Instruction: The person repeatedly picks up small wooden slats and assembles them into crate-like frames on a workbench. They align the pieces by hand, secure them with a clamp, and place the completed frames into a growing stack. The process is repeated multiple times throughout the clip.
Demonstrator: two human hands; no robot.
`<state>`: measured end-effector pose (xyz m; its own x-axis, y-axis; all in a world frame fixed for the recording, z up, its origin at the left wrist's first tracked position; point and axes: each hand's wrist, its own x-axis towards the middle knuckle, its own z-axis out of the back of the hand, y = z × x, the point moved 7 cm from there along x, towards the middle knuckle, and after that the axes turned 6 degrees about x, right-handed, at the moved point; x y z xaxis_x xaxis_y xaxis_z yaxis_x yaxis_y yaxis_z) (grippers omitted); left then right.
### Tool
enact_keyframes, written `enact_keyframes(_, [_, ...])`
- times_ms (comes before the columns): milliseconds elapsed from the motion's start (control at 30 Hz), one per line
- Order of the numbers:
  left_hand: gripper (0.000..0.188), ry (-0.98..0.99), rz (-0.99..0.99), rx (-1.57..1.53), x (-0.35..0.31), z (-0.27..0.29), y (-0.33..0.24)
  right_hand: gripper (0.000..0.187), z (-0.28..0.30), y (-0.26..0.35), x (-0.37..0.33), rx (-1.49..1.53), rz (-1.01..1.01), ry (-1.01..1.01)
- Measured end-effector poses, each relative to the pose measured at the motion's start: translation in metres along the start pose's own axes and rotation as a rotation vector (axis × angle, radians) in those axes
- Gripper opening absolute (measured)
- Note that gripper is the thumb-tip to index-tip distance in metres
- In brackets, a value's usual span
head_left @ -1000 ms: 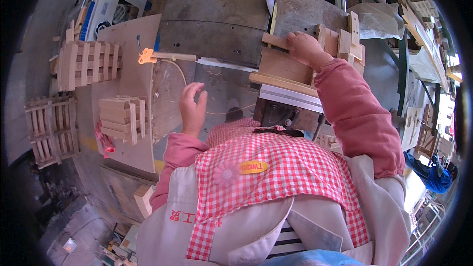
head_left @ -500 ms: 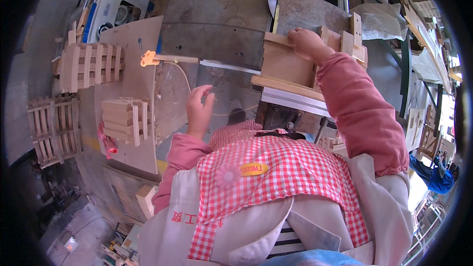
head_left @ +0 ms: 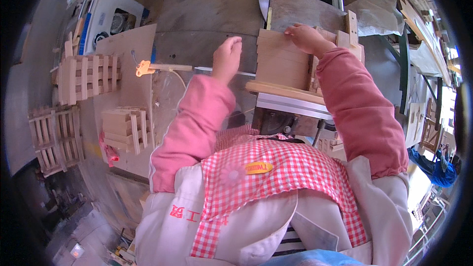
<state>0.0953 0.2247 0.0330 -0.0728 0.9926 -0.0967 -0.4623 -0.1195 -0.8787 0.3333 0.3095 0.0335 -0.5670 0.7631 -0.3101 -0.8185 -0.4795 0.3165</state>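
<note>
Two hands work in my feed, and the right hand's fingers [head_left: 290,30] bend at the far edge of the pale wooden boards [head_left: 281,61]; I cannot tell whether they pinch the wood or only rest by it. Left of them, the left hand [head_left: 228,59] is raised with its fingers bent; blur keeps me from telling whether thumb and fingertips meet.

I see the boards lying side by side beneath and left of the right hand [head_left: 309,40], behind a wooden rail [head_left: 283,90]. On the near side of that rail runs a silver metal rail [head_left: 290,106].

Beyond the hands I have a round blade [head_left: 264,0] and a broad metal table [head_left: 212,12]. Farther left sit an orange fitting [head_left: 143,68], a stack of wooden blocks [head_left: 120,129] and a slatted wooden stack [head_left: 93,76].
</note>
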Motion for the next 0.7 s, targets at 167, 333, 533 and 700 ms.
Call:
enact_keyframes(167, [0.038, -0.007, 0.106, 0.069, 0.037, -0.048, -0.009, 0.031, 0.007, -0.003, -0.013, -0.110, -0.006, -0.020])
enact_keyframes(333, [0.038, 0.068, 0.029, 0.029, 0.042, -0.068, -0.013, 0.031, 0.017, -0.020, -0.033, 0.013, -0.150, 0.004])
enact_keyframes(533, [0.039, 0.202, 0.170, 0.064, 0.021, -0.051, 0.007, 0.029, 0.060, -0.044, -0.113, 0.445, -0.132, -0.545])
enact_keyframes(700, [0.039, 0.298, 0.203, 0.047, 0.010, -0.051, -0.001, 0.030, 0.063, -0.074, -0.184, 0.436, -0.261, -0.655])
